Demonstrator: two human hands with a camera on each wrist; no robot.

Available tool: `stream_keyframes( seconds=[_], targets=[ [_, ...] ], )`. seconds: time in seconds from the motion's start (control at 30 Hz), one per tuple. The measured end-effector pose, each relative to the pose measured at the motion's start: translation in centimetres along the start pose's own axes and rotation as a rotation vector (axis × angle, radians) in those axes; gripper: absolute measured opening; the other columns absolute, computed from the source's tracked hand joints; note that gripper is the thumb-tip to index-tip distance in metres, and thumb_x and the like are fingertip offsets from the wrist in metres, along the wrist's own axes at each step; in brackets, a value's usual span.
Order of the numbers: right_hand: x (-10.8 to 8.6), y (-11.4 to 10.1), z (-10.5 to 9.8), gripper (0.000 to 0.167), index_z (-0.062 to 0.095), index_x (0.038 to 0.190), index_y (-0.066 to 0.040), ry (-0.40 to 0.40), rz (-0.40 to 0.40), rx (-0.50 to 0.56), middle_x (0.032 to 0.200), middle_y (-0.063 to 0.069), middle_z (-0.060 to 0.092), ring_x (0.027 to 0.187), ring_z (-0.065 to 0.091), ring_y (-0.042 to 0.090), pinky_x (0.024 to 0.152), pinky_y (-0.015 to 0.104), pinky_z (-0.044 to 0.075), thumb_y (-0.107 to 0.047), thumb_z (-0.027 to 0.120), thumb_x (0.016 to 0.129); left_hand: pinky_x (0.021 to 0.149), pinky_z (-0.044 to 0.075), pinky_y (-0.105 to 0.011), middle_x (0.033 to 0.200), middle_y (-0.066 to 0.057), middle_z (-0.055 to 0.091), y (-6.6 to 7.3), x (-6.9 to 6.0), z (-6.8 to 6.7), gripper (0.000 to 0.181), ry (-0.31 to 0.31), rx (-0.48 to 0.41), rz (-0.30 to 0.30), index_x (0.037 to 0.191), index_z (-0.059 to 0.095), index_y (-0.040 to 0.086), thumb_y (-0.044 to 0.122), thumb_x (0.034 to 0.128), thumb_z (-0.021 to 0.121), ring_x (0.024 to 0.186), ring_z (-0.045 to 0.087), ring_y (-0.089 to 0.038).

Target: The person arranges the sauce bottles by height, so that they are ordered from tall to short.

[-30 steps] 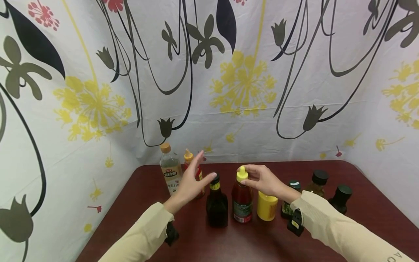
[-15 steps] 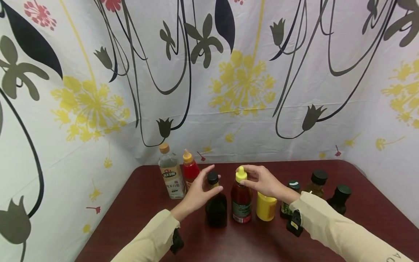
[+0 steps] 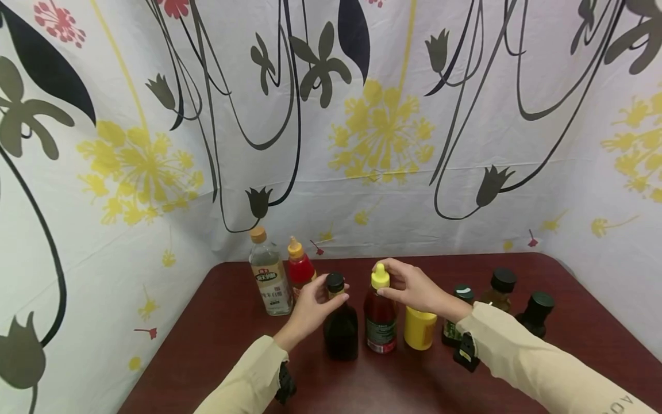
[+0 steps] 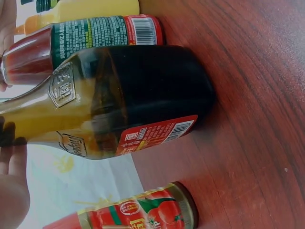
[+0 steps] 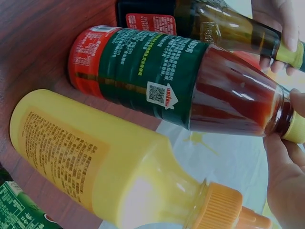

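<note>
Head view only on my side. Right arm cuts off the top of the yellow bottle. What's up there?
Observer: Right wrist view has it: the yellow bottle wears an orange cap with a nozzle.
Operator: Dark bottle at the left hand: can you see a fill level?
Observer: Yes, left wrist view. Dark liquid fills the lower body; amber glass shows above it.
Operator: Red bottle at the right hand: any code on its green label?
Observer: Right wrist view shows a QR code on a white, arrow-shaped patch.
</note>
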State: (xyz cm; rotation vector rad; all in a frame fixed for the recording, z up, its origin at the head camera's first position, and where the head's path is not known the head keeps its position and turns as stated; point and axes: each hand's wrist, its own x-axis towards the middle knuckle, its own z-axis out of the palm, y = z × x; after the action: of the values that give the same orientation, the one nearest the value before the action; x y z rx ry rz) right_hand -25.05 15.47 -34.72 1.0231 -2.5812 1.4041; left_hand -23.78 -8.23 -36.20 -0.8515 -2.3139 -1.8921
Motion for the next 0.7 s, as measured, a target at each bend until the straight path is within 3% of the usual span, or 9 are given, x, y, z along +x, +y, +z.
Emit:
stream_keyframes(
  seconds=[0.37,0.7],
  targets=[
    [0.15,-0.43,-0.03,0.037,0.051,0.113,0.000,0.032,0.038,0.008,0.108,0.016,0.056,0.104,0.053,0.031,0.080,0.031,0.047,-0.008,0.065,0.079,0.079,0.047,-0.027,0.104,-0.021,0.060,-0.56,-0.09,0.52,0.030,0.050,-0.058,-0.006,0.110,0.055,-0.004,0.002,0.0814,0.061,0.099,0.056,-0.034],
    [0.28,-0.84,-0.02,0.037,0.056,0.110,0.002,0.103,0.124,0.014,0.108,0.019,0.058,0.101,0.055,0.031,0.076,0.031,0.049,-0.005,0.067,0.076,0.080,0.046,-0.023,0.107,-0.021,0.059,-0.97,-0.26,0.92,0.031,0.106,-0.138,-0.072,0.112,0.056,-0.004,0.003,0.0822,0.061,0.101,0.055,-0.029]
  ],
)
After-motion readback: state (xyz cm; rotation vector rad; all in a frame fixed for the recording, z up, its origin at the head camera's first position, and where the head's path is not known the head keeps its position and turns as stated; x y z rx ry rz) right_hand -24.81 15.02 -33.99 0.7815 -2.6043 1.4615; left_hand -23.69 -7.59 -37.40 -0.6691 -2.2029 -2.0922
